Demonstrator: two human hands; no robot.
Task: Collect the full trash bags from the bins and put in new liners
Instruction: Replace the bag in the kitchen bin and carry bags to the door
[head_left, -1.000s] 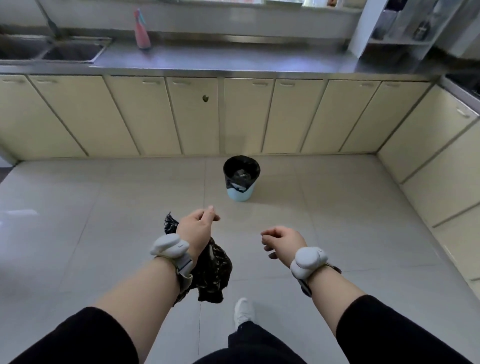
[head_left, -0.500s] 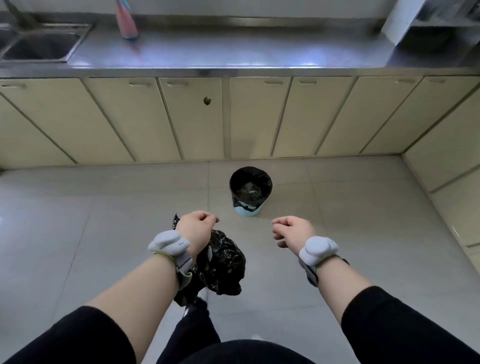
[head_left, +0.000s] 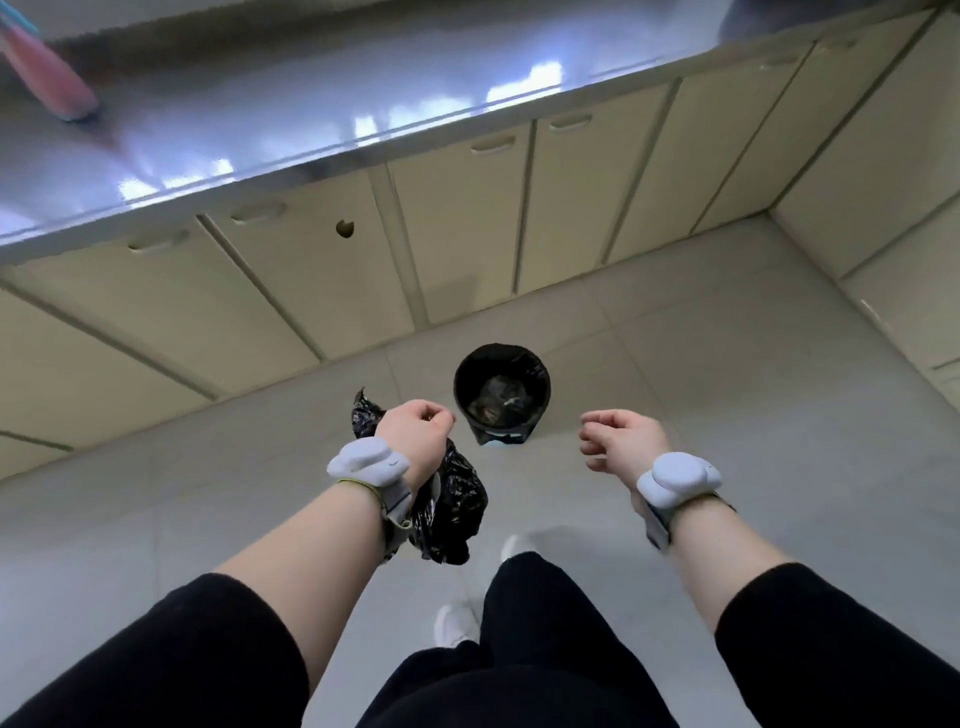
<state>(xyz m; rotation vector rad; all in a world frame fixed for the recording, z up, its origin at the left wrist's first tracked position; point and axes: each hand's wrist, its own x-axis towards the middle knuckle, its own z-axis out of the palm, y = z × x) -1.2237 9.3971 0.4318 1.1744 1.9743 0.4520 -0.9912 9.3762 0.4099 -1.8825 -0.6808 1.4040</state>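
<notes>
A small round bin (head_left: 502, 393) stands on the tiled floor in front of the cabinets. It is lined with a black bag and has some trash inside. My left hand (head_left: 415, 436) grips a crumpled black plastic bag (head_left: 450, 504) that hangs below my wrist, just left of the bin. My right hand (head_left: 618, 439) hovers to the right of the bin, fingers loosely curled, holding nothing. Both wrists carry grey bands.
Cream cabinet doors (head_left: 457, 228) run along the back under a steel counter (head_left: 260, 119) and continue down the right side. A pink bottle (head_left: 47, 78) stands on the counter at the far left. My white shoes (head_left: 452, 623) are on the grey floor below.
I have stepped closer to the bin and the view has tilted. Both hands now sit on either side of the bin, the left one holding the black bag throughout.
</notes>
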